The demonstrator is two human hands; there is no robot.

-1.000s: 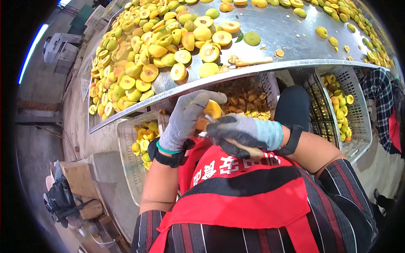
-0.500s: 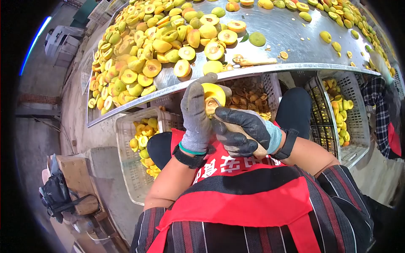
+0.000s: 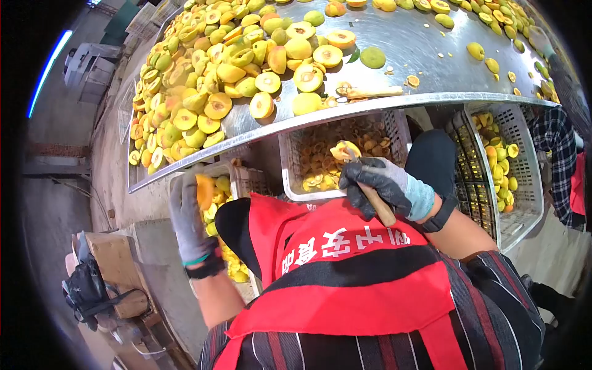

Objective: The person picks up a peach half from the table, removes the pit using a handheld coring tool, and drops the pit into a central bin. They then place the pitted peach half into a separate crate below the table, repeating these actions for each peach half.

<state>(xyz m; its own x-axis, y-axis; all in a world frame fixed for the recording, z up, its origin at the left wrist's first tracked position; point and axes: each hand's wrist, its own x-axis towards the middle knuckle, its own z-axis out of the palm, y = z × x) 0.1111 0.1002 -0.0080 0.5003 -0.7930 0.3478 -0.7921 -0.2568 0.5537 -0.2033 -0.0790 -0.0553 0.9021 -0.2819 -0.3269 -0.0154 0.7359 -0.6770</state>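
My left hand (image 3: 188,213), in a grey glove, is over the left crate with a peach half (image 3: 205,192) against its fingers, seen nearly edge-on. In my right hand (image 3: 385,188), gloved in black and grey, is the wooden handle of a pitting tool (image 3: 377,206). At the tool's far end sits a cut-out piece of peach with the pit (image 3: 345,151), above the middle crate (image 3: 290,179) of scraps and pits. The tool's metal end is mostly hidden. Beneath my left hand, the left crate (image 3: 246,179) holds yellow peach halves.
A metal table (image 3: 425,68) bears a large heap of halved peaches (image 3: 209,74) and another wooden-handled tool (image 3: 373,92) near its edge. Crates of peaches (image 3: 518,216) stand on the right, beside a co-worker's plaid sleeve (image 3: 552,139). A bag (image 3: 86,287) lies on boxes at left.
My hands have parted. The left has carried the peach half left to over the crate; the right has moved slightly right with the tool, the cut-out piece now at its end.
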